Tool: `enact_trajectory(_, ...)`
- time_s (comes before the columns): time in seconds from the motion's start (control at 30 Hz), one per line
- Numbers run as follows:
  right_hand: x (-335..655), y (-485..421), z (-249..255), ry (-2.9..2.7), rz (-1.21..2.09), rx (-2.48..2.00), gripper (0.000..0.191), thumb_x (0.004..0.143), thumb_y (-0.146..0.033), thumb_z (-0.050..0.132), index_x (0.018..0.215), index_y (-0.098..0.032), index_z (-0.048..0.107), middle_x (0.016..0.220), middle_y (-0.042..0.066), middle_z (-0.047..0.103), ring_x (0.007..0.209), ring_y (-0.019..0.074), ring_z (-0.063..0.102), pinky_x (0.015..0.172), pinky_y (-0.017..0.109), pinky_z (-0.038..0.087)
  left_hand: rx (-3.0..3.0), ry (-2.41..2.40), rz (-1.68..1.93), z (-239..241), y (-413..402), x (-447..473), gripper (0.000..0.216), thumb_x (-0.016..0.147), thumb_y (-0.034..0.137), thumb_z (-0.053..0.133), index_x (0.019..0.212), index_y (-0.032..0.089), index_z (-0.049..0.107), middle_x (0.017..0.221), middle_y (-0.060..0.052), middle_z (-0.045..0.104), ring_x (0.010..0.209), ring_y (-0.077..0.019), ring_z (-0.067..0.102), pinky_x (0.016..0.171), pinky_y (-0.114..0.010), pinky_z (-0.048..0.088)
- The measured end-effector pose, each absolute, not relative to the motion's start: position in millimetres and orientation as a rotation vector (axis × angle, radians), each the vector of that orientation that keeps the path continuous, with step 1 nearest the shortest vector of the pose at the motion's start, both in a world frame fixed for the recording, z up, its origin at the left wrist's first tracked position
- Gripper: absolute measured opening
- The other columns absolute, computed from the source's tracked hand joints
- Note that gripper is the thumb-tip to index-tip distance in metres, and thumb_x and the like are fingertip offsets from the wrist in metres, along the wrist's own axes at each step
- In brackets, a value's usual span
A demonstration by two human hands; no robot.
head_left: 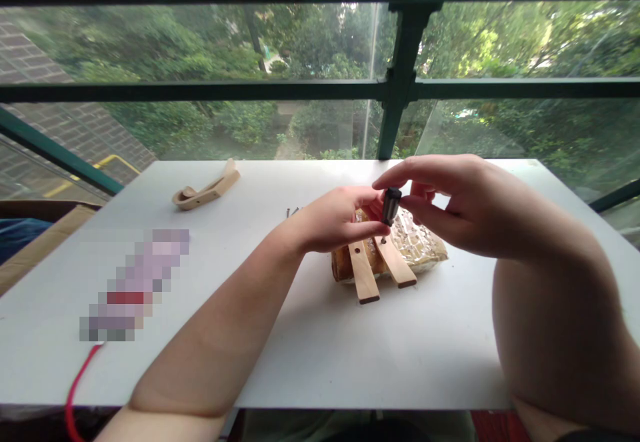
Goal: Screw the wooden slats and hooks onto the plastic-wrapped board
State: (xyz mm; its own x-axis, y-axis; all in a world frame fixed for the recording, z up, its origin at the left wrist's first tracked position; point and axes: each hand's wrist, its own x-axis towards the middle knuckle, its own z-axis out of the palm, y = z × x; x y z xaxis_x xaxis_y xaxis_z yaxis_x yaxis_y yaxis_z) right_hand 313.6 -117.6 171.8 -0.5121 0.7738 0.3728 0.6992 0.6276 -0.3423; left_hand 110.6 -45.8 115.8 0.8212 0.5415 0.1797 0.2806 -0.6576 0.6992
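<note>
A short screwdriver (pixel 391 206) with a dark handle stands tilted over one of two flat wooden arms. My left hand (pixel 350 214) pinches its handle between thumb and fingers. Around the handle's top, my right hand (pixel 440 192) has thumb and forefinger spread apart; whether the thumb touches it I cannot tell. Below the handle a metal screw (pixel 384 241) shows in the right wooden arm (pixel 397 265). The left wooden arm (pixel 366 279) has a round hole. Both arms lie over a brown, shiny wrapped bundle (pixel 423 242), their far ends hidden by my left hand.
A curved wooden piece (pixel 207 192) lies at the back left of the white table (pixel 400 355). Several small screws (pixel 289 213) are behind my left forearm. At left are a blurred-out object (pixel 135 282), a red cord (pixel 75 389) and a cardboard box (pixel 45 242). Green-framed windows border the table's far edge.
</note>
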Motion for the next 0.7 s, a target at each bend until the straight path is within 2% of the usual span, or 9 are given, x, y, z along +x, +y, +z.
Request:
enact_trajectory(0.17,311,-114,169,-2.359,0.224,-1.087,0.025,0.086,-0.016,0.055,0.105,-0.024,0.068,0.094,0.001,0.07,0.076,0.0141,0.062,0.066,0.028,0.047,2.351,0.551,0.475,117,-45,108,0.019,0.087,0.033,0.061,0.098,0.019,0.069,0.099,0.0,0.071,0.09,-0.0168,0.064,0.081,-0.026,0.048)
enact_trajectory(0.43,304,-115,168,-2.332,0.177,-1.184,0.023,0.084,-0.015,0.054,0.103,-0.022,0.067,0.086,0.002,0.069,0.069,0.0142,0.06,0.063,0.029,0.044,2.284,0.517,0.537,113,-45,109,0.029,0.084,0.037,0.064,0.104,0.017,0.06,0.101,-0.005,0.066,0.091,-0.0182,0.062,0.076,-0.026,0.049)
enact_trajectory(0.53,304,-115,169,-2.313,0.177,-1.255,0.015,0.085,-0.021,0.057,0.097,-0.024,0.066,0.078,-0.001,0.068,0.062,0.0122,0.057,0.057,0.027,0.04,2.285,0.56,0.552,114,-47,112,0.037,0.082,0.043,0.067,0.107,0.018,0.057,0.103,-0.005,0.064,0.094,-0.0196,0.061,0.079,-0.028,0.049)
enact_trajectory(0.7,303,-116,169,-2.294,0.113,-1.339,0.004,0.085,-0.027,0.058,0.084,-0.023,0.057,0.066,-0.004,0.058,0.054,0.009,0.045,0.051,0.025,0.032,2.281,0.605,0.522,114,-49,115,0.034,0.083,0.044,0.065,0.104,0.018,0.058,0.099,-0.003,0.065,0.092,-0.0192,0.061,0.078,-0.028,0.049)
